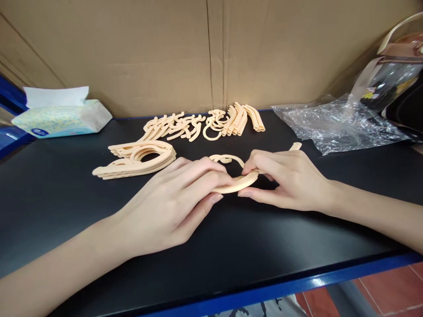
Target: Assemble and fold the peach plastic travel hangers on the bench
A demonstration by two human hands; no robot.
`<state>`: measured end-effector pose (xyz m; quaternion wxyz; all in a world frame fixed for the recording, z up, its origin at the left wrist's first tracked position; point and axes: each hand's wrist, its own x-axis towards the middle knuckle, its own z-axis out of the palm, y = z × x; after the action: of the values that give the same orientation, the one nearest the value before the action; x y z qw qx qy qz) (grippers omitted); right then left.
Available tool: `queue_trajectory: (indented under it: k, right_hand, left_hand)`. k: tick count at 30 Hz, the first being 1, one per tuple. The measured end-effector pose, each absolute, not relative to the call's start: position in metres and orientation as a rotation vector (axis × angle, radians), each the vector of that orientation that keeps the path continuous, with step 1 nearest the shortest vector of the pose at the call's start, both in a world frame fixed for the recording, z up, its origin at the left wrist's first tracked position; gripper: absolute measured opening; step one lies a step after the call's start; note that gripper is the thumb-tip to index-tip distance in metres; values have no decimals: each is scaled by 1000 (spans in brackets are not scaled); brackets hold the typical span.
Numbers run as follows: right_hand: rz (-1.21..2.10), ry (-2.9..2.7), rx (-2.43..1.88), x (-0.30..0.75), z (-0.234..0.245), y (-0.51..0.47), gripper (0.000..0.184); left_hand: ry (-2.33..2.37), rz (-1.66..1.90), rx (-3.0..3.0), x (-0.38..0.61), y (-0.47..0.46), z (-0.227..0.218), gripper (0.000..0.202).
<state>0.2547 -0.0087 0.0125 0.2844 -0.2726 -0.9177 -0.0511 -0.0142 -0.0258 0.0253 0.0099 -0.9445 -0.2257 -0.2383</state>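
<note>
Between both hands is a beige plastic folding hanger (235,186), its curved edge facing me. My left hand (180,196) is closed on the hanger's left side, thumb below and fingers on top. On its right end, my right hand (286,178) pinches it between thumb and fingers. A straight arm of the hanger pokes out behind the right hand, and a curved hook part shows beyond the fingers; the fingers hide the joint. Left of my left hand lies a stack of folded beige hangers (158,159).
Along the back of the black table (211,246) lie several loose hook pieces (172,126), round hook parts (213,125) and curved arms (238,119). A tissue pack (62,115) sits at back left. Clear plastic wrap (333,125) and a lidded bottle (396,75) are at right.
</note>
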Motion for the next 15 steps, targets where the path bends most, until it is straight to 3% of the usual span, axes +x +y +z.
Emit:
queue_trajectory:
  k: [6,15]
  right_hand:
    - [-158,-2459,-589,256,10,-9,24]
    - [-201,-2453,-516,255,10,-12,29]
  left_hand:
    - [-721,-693,-2918,-15,-26,22,23]
    - [-596,-586,-2774,-12,-24,25,20]
